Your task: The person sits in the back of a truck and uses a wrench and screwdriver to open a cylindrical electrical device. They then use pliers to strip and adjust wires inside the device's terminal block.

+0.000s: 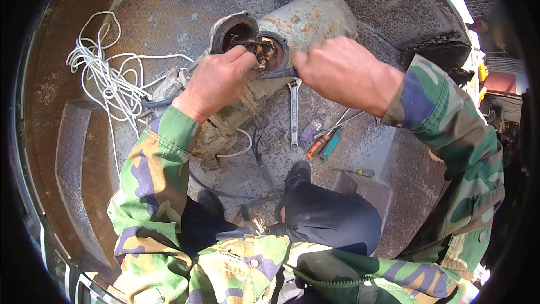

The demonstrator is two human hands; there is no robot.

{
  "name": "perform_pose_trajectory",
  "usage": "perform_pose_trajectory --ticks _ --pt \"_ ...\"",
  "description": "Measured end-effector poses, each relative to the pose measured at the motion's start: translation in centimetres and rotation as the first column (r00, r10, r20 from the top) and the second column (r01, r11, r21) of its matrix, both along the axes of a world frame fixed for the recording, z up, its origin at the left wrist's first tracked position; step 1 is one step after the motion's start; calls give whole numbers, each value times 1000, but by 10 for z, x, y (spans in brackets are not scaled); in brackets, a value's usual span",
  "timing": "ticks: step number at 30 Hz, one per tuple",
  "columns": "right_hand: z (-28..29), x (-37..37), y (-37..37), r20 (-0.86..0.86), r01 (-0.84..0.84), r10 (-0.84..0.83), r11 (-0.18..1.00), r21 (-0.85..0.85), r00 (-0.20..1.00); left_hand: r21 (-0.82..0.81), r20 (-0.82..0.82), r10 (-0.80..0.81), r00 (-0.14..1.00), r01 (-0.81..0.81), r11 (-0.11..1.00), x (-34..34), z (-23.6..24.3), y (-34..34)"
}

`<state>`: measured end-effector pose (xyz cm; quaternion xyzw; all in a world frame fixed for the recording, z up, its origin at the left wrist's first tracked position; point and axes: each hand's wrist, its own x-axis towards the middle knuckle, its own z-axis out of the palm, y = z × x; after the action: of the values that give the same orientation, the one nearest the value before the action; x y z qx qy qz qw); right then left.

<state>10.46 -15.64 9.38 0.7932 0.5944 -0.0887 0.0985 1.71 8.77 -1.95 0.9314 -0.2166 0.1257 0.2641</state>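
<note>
A large worn cylindrical machine [320,14], like a motor or pump, lies on the metal floor with a round housing [283,50] open on its side. Beside that opening sits a second round opening or cover [218,28]. Dark, charred-looking wires [261,49] with tan pieces stick out of the housing. My left hand [216,81] is closed at these wires, its fingertips pinched on them. My right hand [343,73] is a fist just right of the housing rim; whatever it grips is hidden. Below the housing lies a combination wrench [294,115].
A tangled white cord [109,87] lies at the left. An orange-handled screwdriver [316,148], a teal-handled tool [331,145] and a yellow-handled screwdriver [365,173] lie on the tread-plate floor [169,8]. Dark cable [222,193] runs by my feet. Raised metal walls surround the floor.
</note>
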Motion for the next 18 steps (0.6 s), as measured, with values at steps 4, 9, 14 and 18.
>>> perform_pose_trajectory --ticks 4,9,14,18 --pt "38 -22 26 145 -65 122 935 -348 982 -51 59 -54 997 57 997 12 -18 -21" --pt "-12 -7 -26 -181 316 -326 945 -87 928 -39 3 2 1000 -2 999 9 -18 -14" --pt "-85 -46 -86 -900 715 -436 624 -317 -18 -117 -14 15 1000 -17 993 9 -13 -24" --pt "-135 -96 -67 -811 713 192 613 -341 -553 -134 27 26 999 -22 991 5 -9 -20"
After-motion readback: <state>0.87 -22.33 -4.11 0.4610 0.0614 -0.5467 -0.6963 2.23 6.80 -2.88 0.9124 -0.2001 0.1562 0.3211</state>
